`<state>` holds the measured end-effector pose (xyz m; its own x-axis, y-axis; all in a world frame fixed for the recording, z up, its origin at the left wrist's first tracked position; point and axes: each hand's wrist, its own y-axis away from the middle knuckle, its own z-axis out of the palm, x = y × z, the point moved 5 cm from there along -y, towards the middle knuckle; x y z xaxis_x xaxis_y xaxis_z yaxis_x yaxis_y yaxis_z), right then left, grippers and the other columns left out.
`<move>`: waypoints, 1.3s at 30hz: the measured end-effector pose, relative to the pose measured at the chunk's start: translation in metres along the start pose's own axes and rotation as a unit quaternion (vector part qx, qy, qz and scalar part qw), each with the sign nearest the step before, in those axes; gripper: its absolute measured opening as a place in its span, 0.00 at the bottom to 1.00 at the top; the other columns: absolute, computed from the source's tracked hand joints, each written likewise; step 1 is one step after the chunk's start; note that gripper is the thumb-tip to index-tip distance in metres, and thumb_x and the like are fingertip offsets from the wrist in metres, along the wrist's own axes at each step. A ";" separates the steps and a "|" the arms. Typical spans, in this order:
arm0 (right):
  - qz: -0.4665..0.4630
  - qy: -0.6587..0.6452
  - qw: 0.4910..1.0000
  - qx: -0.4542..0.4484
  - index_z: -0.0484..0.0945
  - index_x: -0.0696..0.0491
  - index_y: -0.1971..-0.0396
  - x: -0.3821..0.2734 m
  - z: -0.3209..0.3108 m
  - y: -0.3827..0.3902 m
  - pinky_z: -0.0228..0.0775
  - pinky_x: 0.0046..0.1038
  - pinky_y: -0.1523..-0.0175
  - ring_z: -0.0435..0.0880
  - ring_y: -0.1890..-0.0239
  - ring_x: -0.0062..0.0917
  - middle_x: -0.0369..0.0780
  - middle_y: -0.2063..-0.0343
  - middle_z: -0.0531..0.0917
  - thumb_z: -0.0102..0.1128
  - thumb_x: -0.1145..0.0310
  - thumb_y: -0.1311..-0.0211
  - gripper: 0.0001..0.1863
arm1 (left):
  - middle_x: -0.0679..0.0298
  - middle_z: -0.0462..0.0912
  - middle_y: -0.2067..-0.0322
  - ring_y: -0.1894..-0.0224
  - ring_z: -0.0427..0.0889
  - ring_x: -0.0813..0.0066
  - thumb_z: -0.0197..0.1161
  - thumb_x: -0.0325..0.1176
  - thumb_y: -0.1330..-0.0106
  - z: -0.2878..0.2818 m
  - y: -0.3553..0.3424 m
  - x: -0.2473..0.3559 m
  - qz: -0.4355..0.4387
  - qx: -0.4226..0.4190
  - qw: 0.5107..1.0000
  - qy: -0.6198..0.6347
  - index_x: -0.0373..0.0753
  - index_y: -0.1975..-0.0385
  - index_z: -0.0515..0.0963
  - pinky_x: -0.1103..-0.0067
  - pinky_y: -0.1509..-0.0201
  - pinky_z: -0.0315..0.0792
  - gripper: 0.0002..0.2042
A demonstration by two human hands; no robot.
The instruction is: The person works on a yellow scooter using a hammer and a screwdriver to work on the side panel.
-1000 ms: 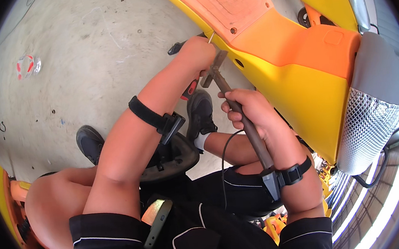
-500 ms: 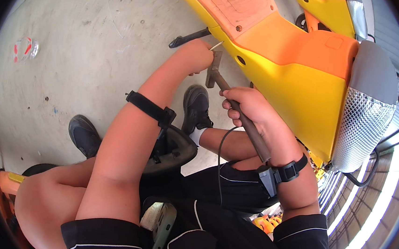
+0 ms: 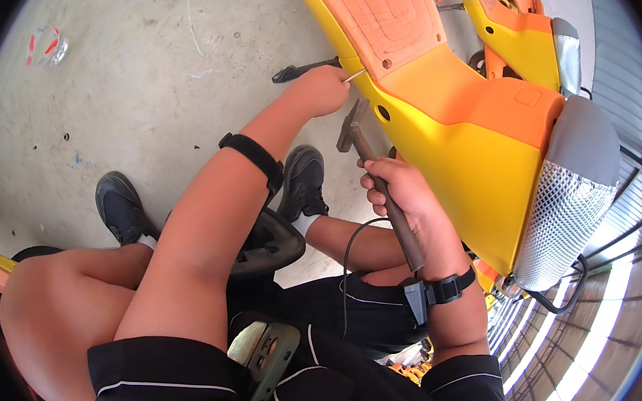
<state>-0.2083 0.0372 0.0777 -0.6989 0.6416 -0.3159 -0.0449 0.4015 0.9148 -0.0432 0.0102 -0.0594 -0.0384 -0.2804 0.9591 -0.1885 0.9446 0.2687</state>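
Observation:
In my left hand (image 3: 321,91), fingers closed, is a thin metal rod (image 3: 356,75). Its tip reaches the edge of a yellow and orange scooter body (image 3: 469,166), close to a dark oval hole (image 3: 383,112); whether it touches cannot be made out. My right hand (image 3: 402,183) grips a hammer (image 3: 402,228) by its brown handle. The hammer's dark metal head (image 3: 349,127) is below my left hand and beside the yellow panel, apart from the rod.
A black lever (image 3: 303,71) sticks out from the scooter near my left hand. A grey and silver seat cover (image 3: 573,188) sits at its right end. Another scooter (image 3: 524,49) stands beyond. Crumpled clear plastic (image 3: 47,45) lies on the floor; a phone (image 3: 273,362) rests by my lap.
The rod's tip has come closer to the yellow panel edge. The hammer head has drawn away from my left hand. The whole view has shifted slightly.

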 end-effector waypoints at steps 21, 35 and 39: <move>-0.027 0.001 1.000 0.011 0.69 0.60 0.51 -0.003 -0.003 0.006 0.58 0.21 0.81 0.66 0.82 0.17 0.35 0.76 0.72 0.51 0.65 0.32 0.16 | 0.65 0.71 0.79 0.82 0.73 0.77 0.47 0.36 0.25 0.027 0.006 0.004 -0.144 -0.106 0.941 0.287 0.34 0.56 0.74 0.77 0.83 0.69 0.13; -0.037 -0.035 0.998 0.041 0.68 0.62 0.52 -0.008 -0.009 0.007 0.56 0.19 0.84 0.65 0.85 0.17 0.37 0.77 0.72 0.48 0.69 0.33 0.14 | 0.62 0.73 0.80 0.84 0.73 0.73 0.48 0.34 0.27 0.038 0.001 0.019 -0.219 -0.066 0.926 0.300 0.31 0.63 0.75 0.73 0.84 0.70 0.12; -0.039 -0.044 0.998 0.029 0.68 0.61 0.55 -0.010 -0.006 0.007 0.57 0.19 0.84 0.66 0.84 0.18 0.40 0.75 0.74 0.47 0.72 0.36 0.12 | 0.60 0.74 0.79 0.85 0.74 0.71 0.48 0.33 0.28 0.041 -0.001 0.017 -0.228 -0.050 0.919 0.318 0.31 0.66 0.74 0.73 0.85 0.70 0.11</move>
<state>-0.2064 0.0295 0.0887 -0.6290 0.6610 -0.4092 -0.0538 0.4881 0.8711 -0.0841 -0.0027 -0.0466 0.6099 -0.5246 0.5940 0.0498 0.7734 0.6320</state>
